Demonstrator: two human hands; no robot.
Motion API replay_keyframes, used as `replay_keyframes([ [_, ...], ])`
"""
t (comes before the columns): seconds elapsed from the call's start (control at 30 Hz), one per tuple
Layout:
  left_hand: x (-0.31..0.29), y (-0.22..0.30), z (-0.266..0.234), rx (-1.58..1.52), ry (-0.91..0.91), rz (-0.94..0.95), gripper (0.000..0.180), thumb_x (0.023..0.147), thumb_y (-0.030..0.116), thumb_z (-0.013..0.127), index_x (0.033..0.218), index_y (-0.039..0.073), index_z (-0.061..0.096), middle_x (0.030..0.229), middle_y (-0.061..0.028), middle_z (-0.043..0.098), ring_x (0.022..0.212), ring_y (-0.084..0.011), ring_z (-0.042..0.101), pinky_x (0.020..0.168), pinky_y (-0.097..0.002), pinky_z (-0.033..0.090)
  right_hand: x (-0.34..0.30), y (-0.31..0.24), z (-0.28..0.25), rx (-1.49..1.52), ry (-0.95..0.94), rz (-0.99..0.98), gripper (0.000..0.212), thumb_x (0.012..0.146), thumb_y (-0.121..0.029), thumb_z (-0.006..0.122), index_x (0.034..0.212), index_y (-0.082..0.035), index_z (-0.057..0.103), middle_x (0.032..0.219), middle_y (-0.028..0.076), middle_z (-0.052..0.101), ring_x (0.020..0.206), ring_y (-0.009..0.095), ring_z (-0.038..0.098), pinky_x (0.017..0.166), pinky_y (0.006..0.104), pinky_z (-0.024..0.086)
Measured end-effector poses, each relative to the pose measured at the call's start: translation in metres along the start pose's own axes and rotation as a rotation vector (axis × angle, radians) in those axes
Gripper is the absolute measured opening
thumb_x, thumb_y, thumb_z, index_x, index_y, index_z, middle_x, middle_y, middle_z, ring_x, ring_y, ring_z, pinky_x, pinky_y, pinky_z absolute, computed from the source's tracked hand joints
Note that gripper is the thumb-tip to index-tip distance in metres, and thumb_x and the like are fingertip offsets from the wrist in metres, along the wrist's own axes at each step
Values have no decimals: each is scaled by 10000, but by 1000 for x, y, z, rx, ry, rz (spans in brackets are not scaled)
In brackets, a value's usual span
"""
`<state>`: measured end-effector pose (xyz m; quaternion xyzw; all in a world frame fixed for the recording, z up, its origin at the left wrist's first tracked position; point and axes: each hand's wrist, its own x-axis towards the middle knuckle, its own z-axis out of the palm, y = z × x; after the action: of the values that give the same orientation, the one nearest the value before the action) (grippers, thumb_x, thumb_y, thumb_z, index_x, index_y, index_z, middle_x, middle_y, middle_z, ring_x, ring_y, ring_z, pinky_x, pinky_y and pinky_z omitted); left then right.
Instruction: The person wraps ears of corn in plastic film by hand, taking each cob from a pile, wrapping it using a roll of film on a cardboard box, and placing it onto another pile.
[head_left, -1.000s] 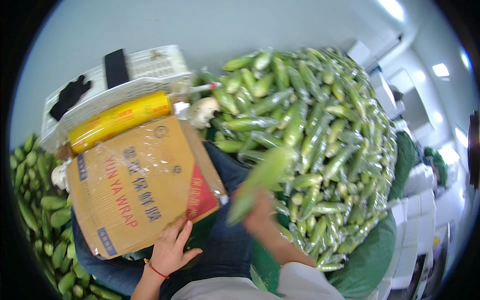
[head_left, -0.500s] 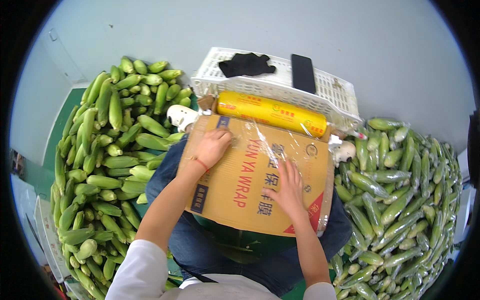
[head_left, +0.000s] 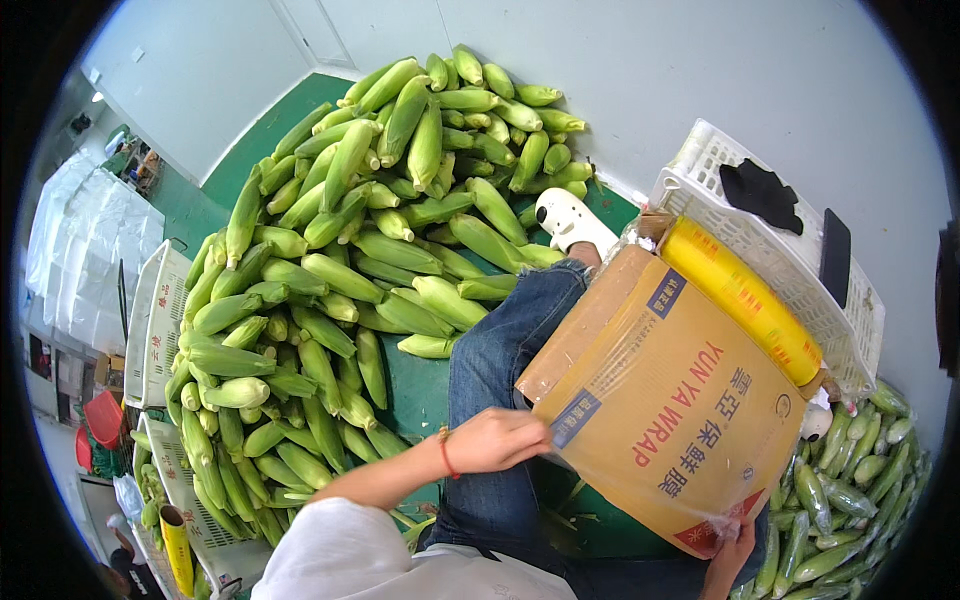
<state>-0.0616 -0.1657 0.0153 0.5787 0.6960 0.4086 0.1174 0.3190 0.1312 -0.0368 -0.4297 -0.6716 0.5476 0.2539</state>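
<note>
Tan cardboard box with printed lettering (head_left: 668, 415): slanted over blue denim trouser legs (head_left: 485, 370), right of centre in view. Clear, thin plastic film (head_left: 610, 480): spread over the box top, creased toward the near edge. Left hand (head_left: 500, 440): bare, fingers curled together at the box's near left corner, apparently pinching the film's edge. Right hand (head_left: 733, 555): bare, at the near right corner, by the red printed triangle (head_left: 697, 537), fingers bent at the edge; exact hold on film or cardboard impossible to tell. Yellow printed cylindrical roll (head_left: 740, 300): along the box's far edge, beside a white perforated plastic crate (head_left: 862, 335) with a crumpled black cloth (head_left: 762, 195) and a flat black slab (head_left: 835, 258) on top. Unwrapped green ears of corn (head_left: 340, 280): heaped on the left. Film-covered green ears (head_left: 850, 490): heaped at lower right. Advised handling, by judgement: pinch both film corners firmly, draw evenly and square to the roll, smooth creases outward, avoid nail tears, steady the box throughout
</note>
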Motion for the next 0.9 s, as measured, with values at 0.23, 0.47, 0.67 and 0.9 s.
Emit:
replay_keyframes([
  [0.23,-67,-216,-6,-634,1433,-1127,516,860,324,697,1225,45,461,1158,-100,567,1026,-169,545,848,-290,445,-25,-32,16,-62,-272,360,208,1001,-199,511,981,-38,641,827,51,643,540,137,550,493,265,409],
  [0.47,-129,-343,-10,-404,1263,-1657,663,686,338,803,1186,-28,565,1160,-184,631,938,-307,648,812,-430,536,-22,-2,21,20,-247,402,254,1009,-204,439,1050,19,553,784,131,667,445,158,546,420,253,472],
  [0.67,-129,-226,-45,-1273,1259,-1007,339,870,236,650,1144,68,544,958,-89,600,860,-245,611,690,-315,561,-31,-25,22,9,-200,411,256,983,-161,445,1079,34,578,813,135,680,503,169,596,484,257,498],
  [0.9,-25,-10,-29,-722,434,-655,504,816,210,720,1263,121,505,1044,-99,608,857,-215,636,612,-282,523,-27,-23,35,-21,-174,417,241,986,-176,470,952,18,609,832,133,699,552,176,639,512,281,519],
])
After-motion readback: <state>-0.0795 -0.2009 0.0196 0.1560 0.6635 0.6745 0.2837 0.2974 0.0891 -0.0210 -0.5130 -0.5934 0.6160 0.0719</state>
